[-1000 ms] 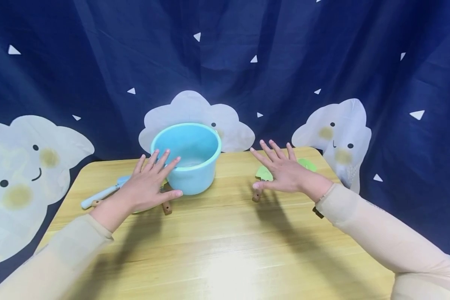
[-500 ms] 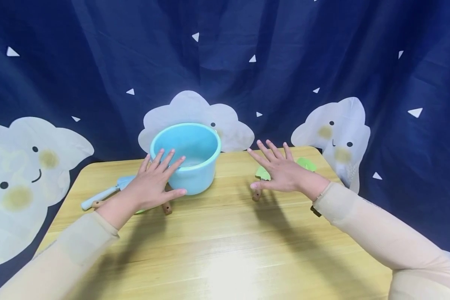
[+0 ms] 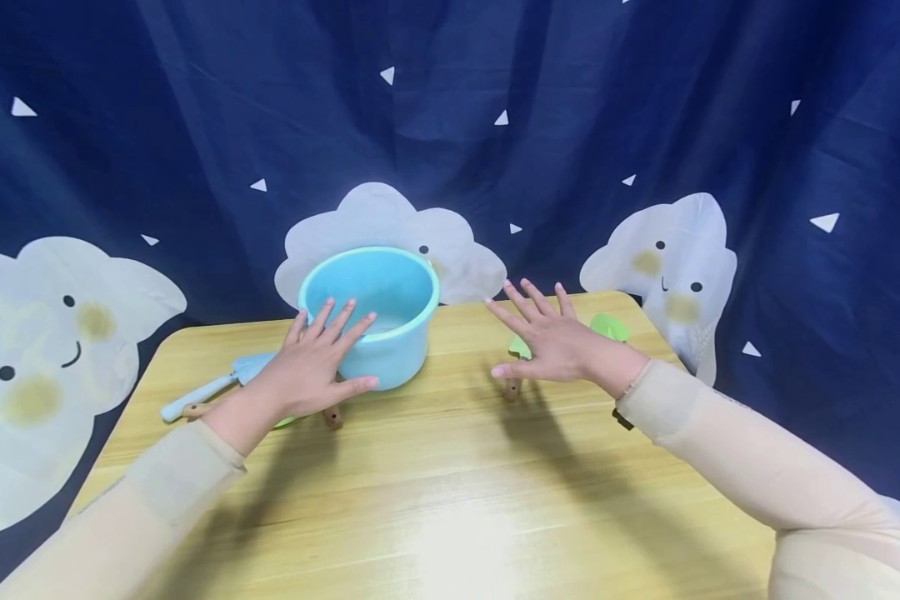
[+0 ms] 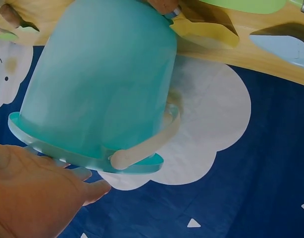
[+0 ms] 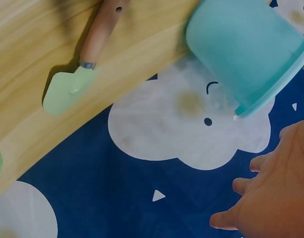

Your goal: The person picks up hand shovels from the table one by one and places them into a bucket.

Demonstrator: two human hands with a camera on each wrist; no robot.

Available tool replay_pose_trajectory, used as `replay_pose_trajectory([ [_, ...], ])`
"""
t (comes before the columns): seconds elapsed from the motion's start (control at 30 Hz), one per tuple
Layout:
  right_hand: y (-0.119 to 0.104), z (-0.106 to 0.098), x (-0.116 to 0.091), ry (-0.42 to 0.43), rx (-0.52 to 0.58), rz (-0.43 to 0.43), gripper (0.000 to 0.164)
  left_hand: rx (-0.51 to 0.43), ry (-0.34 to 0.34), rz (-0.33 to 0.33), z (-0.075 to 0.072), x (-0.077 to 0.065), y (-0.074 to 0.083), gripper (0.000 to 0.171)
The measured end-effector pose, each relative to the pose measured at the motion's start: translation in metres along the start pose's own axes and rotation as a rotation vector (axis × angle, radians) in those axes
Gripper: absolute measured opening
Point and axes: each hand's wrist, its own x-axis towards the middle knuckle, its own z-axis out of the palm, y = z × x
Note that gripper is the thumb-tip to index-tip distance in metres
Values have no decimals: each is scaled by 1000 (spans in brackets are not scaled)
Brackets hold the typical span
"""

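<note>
A light blue bucket (image 3: pixel 390 362) stands upright toward the back of the table. My left hand (image 3: pixel 307 375), fingers spread, hovers before its left side and overlaps its rim in the head view. In the left wrist view a pale handle (image 4: pixel 147 148) folds down along the bucket's side. My right hand (image 3: pixel 555 346) is also held flat with fingers spread, above a small green trowel (image 5: pixel 68 91) with a wooden handle. Neither hand holds anything. Under the left forearm lies a light blue shovel (image 3: pixel 202 396), partly hidden, beside a wooden handle end (image 3: pixel 195 411).
Another green tool head (image 3: pixel 609 327) lies at the back right. A yellow blade (image 4: pixel 206 35) and a green one (image 4: pixel 251 4) lie near the bucket in the left wrist view. Behind the wooden table (image 3: pixel 450 467) hangs a dark blue curtain (image 3: pixel 450 100) with cloud prints.
My left hand has drifted slightly right, further across the bucket's front. My right hand has shifted slightly left. The fingers of both stay spread, and the bucket and tools have not moved on the table.
</note>
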Motion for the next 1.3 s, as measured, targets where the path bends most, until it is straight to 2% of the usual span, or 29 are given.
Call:
replay_pose_trajectory([
  [0.5,-4,4,13,1,-10,-12,98,4,20,6,6,10,-2,88],
  [0.87,-11,8,27,-5,21,-34,99,-5,-3,12,3,14,0,88],
  [1.07,-16,11,37,-18,0,-42,97,-16,9,19,6,14,-1,86],
  [1.3,-26,11,49,-27,36,-55,98,-20,33,21,11,16,-3,85],
])
